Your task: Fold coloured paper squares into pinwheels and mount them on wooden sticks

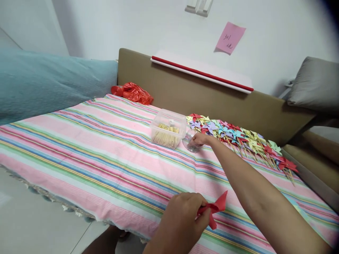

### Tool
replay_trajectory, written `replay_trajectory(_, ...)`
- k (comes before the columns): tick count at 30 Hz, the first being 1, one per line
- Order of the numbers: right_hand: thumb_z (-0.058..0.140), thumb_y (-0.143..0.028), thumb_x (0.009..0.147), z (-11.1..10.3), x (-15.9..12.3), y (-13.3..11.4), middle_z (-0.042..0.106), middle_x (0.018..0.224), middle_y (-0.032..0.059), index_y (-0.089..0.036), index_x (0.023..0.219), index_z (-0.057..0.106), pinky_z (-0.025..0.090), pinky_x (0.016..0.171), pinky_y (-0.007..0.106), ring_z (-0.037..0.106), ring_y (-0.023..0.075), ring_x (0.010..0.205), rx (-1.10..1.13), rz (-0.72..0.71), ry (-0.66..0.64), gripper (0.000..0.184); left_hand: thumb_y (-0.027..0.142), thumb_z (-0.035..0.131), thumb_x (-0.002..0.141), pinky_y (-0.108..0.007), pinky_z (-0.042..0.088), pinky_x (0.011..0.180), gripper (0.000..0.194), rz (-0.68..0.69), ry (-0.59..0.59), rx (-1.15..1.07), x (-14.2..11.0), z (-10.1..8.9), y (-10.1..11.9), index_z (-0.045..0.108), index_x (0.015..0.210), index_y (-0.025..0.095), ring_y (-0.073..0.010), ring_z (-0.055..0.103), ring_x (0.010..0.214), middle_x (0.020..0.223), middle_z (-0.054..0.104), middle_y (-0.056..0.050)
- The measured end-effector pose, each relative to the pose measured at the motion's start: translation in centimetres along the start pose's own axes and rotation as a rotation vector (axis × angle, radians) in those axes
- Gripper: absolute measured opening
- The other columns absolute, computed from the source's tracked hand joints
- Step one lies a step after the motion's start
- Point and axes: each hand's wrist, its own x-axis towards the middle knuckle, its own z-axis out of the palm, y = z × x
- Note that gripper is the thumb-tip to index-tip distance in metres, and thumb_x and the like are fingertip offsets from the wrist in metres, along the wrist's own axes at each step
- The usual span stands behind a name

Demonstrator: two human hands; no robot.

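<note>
My left hand [189, 215] pinches a folded red paper pinwheel [219, 204] near the front of the bed, its blades pointing to the right. Farther back, my right hand [199, 139] reaches down at a small clear container [194, 149] with dark, shiny bits in it, too small to name. The fingers of that hand are drawn together; what they hold, if anything, is hidden. Just left of it stands a clear plastic box [168, 123] with many thin wooden sticks [166, 135] inside.
Many finished paper pinwheels on sticks [235, 135] lie along the headboard [185, 84] on the right. A red plastic bag [135, 93] is at the back left. A striped sheet [106, 151] covers the bed. A grey cushion [315, 84] sits at far right.
</note>
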Motion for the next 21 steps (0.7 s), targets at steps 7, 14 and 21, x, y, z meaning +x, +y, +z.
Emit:
replay_trajectory(7,0.063,-0.036,0.096,0.3,0.7,0.3,0.065,0.122,0.0074,-0.016,0.12,0.063,0.058,0.087,0.042,0.066,0.0238,0.103,-0.083,0.024,-0.041,0.032,0.013,0.061,0.081,-0.027,0.032,0.06,0.012,0.021,0.039,0.008,-0.1,0.2,0.1,0.06,0.071,0.019,-0.0148,0.06,0.065,0.07,0.07,0.0)
replay_trajectory(14,0.064,-0.037,0.096,0.2,0.1,-0.2,0.065,0.122,0.007,-0.016,0.12,0.064,0.058,0.087,0.042,0.066,0.0247,0.104,-0.158,-0.016,0.009,0.032,0.014,0.061,0.081,-0.026,0.031,0.058,0.014,0.024,0.047,-0.03,0.0,0.1,0.1,0.059,0.069,0.02,-0.0132,0.057,0.062,0.067,0.068,0.001)
replay_trajectory(21,0.063,-0.037,0.096,0.4,-0.3,-0.5,0.065,0.123,0.0073,-0.016,0.12,0.064,0.057,0.087,0.043,0.066,0.0246,0.104,-0.187,-0.027,0.012,0.032,0.015,0.061,0.082,-0.027,0.03,0.058,0.014,0.005,0.032,-0.019,0.0,0.1,0.1,0.058,0.069,0.019,-0.013,0.056,0.062,0.068,0.068,0.001)
